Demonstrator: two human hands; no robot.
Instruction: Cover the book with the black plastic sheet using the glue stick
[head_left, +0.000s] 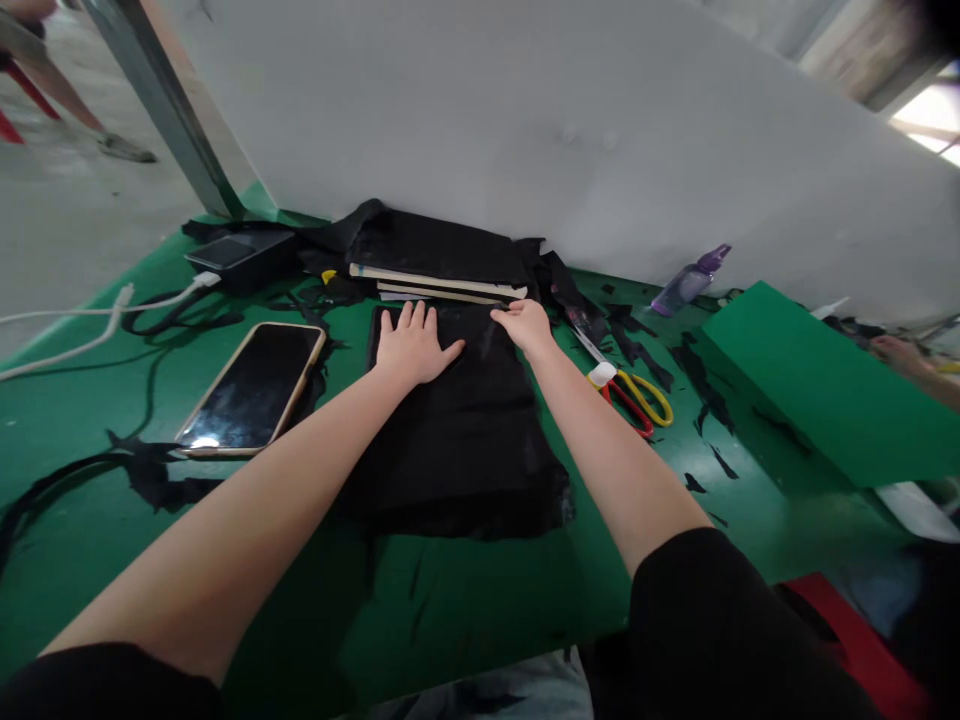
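A piece of black fabric (457, 440) lies on the green table in front of me, its near edge loose and uneven. My left hand (412, 345) rests flat on its far left part, fingers spread. At the far right corner, my right hand (523, 322) pinches the fabric's edge between thumb and fingers. Just beyond both hands lies a stack of white-edged boards or books (439, 283), partly covered by more black fabric (442, 245). To the right of my right hand are scissors (637, 398) with red and yellow handles.
Left of the fabric lies a phone (255, 385); behind it sits a black device (244, 258) with a white cable (169, 300). A purple spray bottle (686, 285) stands near the white partition (510, 120). At right are black scraps (705, 385), a green panel (832, 385) and another person's hand (904, 358).
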